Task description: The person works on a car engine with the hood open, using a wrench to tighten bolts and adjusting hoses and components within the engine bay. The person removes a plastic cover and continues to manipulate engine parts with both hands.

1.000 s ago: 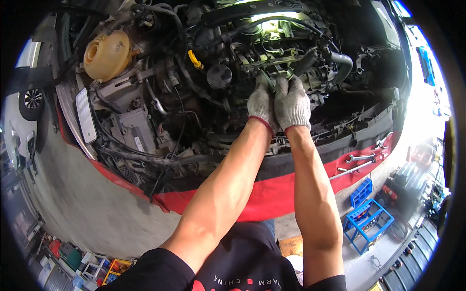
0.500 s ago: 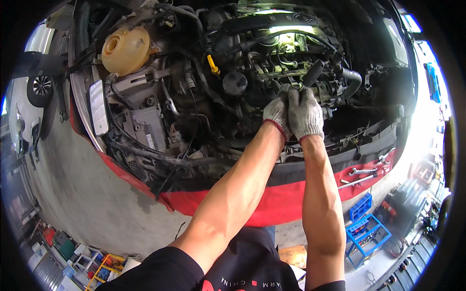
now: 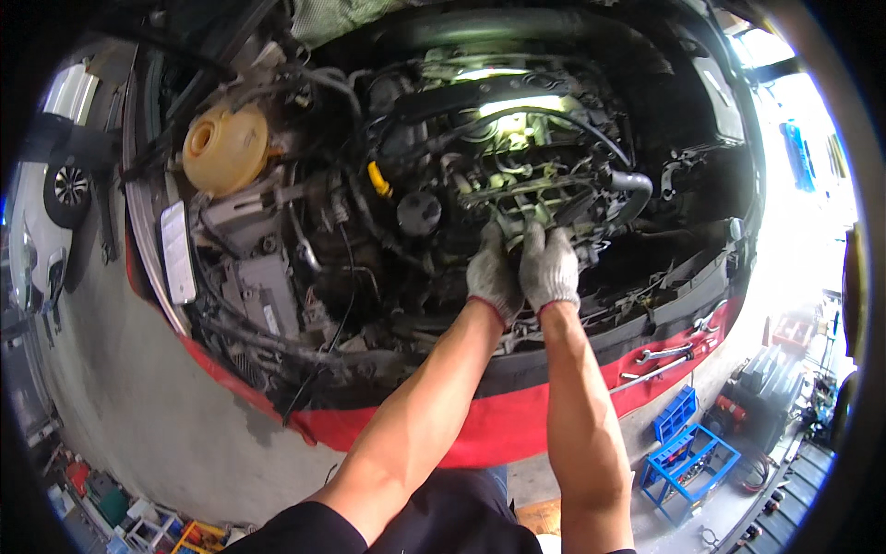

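Both my hands wear grey knit gloves with red cuffs and reach into an open engine bay. My left hand [image 3: 494, 274] is low against the front of the engine [image 3: 521, 185], its fingers curled and their tips hidden among the parts. Close beside it, my right hand [image 3: 550, 270] has its thumb and fingers drawn together at the same spot. What they grip is too dark and covered to make out. A dark elongated piece [image 3: 576, 205] sits just beyond the right fingertips. To the left of my hands are a round black cap [image 3: 419, 213] and a yellow dipstick handle [image 3: 378, 179].
A yellowed coolant tank [image 3: 226, 152] stands at the far left, with a phone [image 3: 178, 252] on the bay's edge. Wrenches [image 3: 666, 353] lie on the red front cover [image 3: 517, 423] at right. A thick grey hose [image 3: 635, 189] bends beyond my right hand. Blue racks [image 3: 688, 466] stand on the floor.
The whole view has shifted, so the engine and hands appear lower and further left. My hands keep nearly the same place on the engine. The dark elongated piece now sits lower beside the right fingers.
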`<state>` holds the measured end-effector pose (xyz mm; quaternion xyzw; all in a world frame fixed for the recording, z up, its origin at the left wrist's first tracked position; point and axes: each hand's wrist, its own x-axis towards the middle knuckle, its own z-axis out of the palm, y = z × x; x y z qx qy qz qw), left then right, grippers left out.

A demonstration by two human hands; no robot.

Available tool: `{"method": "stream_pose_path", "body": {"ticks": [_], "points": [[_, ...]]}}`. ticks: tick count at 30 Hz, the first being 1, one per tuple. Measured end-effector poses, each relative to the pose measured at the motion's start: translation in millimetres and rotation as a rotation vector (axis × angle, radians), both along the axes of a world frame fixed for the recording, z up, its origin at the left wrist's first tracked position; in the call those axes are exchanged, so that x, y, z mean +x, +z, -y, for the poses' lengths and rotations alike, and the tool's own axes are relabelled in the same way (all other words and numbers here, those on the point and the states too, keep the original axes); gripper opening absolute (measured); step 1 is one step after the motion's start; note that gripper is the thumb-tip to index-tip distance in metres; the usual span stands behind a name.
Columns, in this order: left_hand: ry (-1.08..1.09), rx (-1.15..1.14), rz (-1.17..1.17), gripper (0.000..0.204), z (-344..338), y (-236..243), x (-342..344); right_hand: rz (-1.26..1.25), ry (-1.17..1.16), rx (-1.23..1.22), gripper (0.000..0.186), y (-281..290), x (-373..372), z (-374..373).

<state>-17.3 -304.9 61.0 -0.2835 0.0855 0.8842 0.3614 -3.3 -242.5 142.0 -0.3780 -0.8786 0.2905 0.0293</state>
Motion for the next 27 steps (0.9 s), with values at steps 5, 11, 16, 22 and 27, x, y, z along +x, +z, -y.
{"method": "stream_pose_path", "body": {"ticks": [5, 11, 16, 22, 27], "points": [[-0.278, -0.392, -0.150, 0.062, 16.4, 32.0, -15.3, 0.083, 0.083, -0.018, 0.050, 22.7, -5.4, 11.7], [-0.113, -0.091, -0.025, 0.050, 1.7, 31.5, -11.0, -0.035, -0.125, -0.137, 0.053, 9.4, -0.4, -5.5], [-0.260, -0.177, -0.045, 0.049, 19.6, 3.8, -18.1, -0.031, 0.175, -0.029, 0.040, 21.3, -2.2, 13.2], [-0.262, -0.331, 0.098, 0.040, -8.5, 38.8, -9.5, -0.254, -0.353, -0.504, 0.054, -51.6, 23.4, -32.2], [-0.190, -0.268, 0.005, 0.050, 19.0, 39.3, -18.2, -0.115, 0.025, -0.223, 0.043, 16.4, -0.9, 10.8]]}}
